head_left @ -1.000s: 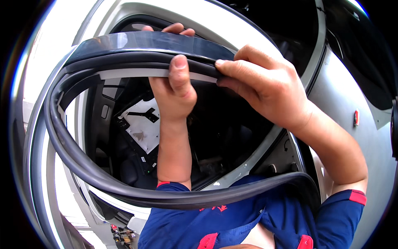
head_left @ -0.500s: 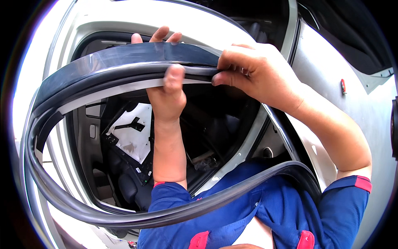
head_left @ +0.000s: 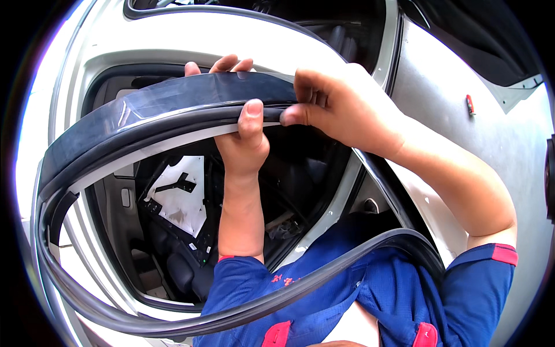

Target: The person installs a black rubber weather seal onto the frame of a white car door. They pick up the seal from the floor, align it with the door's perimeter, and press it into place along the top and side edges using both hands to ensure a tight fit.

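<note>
A glossy dark door window frame (head_left: 167, 95) curves across the upper middle, with a black rubber weatherstrip (head_left: 173, 118) running along its lower edge. My left hand (head_left: 245, 136) reaches up from below and is closed round the frame, its thumb on the strip and its fingertips showing beyond the far edge. Just to the right, my right hand (head_left: 347, 107) pinches the strip between thumb and fingers against the frame. Its fingers partly hide the strip there. From the left end, the rubber loops down and hangs in front of my chest.
Beyond the frame is a white car body (head_left: 191, 34) with an open doorway and a dark interior. Inside lies a white panel with black fittings (head_left: 184, 199). At the right, a small red tool (head_left: 470, 104) rests on a grey surface (head_left: 439, 92).
The car and frame sit slightly lower in the picture. My right hand has moved a little left along the strip, closer to my left thumb, which now presses on the rubber.
</note>
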A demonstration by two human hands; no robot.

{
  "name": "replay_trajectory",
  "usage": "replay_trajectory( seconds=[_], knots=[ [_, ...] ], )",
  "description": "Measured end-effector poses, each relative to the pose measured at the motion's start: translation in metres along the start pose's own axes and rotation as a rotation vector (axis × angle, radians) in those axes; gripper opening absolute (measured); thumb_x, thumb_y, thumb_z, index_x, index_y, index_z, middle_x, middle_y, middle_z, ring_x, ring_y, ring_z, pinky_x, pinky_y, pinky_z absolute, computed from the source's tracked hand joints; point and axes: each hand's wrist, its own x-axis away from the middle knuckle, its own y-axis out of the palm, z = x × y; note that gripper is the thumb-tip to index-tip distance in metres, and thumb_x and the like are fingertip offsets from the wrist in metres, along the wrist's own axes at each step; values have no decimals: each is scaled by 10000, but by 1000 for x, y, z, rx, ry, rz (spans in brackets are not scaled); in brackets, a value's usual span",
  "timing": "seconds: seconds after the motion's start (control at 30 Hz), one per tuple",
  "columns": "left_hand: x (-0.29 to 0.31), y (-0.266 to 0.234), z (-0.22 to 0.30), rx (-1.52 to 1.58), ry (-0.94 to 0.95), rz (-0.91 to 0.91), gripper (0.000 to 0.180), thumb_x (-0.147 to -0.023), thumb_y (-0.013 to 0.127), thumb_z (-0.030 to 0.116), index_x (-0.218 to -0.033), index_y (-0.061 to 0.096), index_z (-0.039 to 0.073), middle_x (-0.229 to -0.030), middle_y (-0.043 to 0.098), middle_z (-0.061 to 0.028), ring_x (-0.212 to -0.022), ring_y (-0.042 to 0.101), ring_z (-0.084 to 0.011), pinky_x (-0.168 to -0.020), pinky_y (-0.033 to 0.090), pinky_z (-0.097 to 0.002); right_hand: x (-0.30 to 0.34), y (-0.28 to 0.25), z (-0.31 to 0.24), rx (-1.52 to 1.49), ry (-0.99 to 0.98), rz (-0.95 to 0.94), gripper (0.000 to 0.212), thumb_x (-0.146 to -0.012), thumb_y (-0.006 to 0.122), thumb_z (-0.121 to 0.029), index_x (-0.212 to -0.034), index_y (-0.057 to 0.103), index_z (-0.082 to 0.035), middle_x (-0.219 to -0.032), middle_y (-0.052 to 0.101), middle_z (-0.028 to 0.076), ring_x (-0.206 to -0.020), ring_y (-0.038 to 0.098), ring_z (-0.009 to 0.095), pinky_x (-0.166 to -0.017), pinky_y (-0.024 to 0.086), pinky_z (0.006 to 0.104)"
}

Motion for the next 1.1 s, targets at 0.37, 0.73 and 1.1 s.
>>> replay_trajectory(
  seconds=[0.37,0.73,1.1],
  knots=[
    [5,12,-47,-17,-8,-138,1262,-819,831,382,-1651,-72,92,-1520,341,-203,-1425,411,-343,-1141,426,-439,23,-12,34,131,-15,-76,174,-840,815,-134,-943,695,-62,-883,667,115,-905,678,317,-796,558,414],
    [0,27,-49,88,-29,-46,1203,-764,836,257,-1648,27,145,-1508,357,-210,-1397,459,-323,-1148,444,-449,-8,-27,32,121,159,-287,188,-790,840,-187,-835,719,-50,-752,698,127,-740,707,310,-725,557,401],
    [-1,39,-41,23,-74,12,1090,-788,784,308,-1619,107,109,-1497,384,-221,-1386,471,-317,-1137,466,-435,-1,-30,36,104,46,-245,196,-780,842,-171,-858,709,-50,-839,692,120,-819,700,305,-711,551,390]
  ],
)
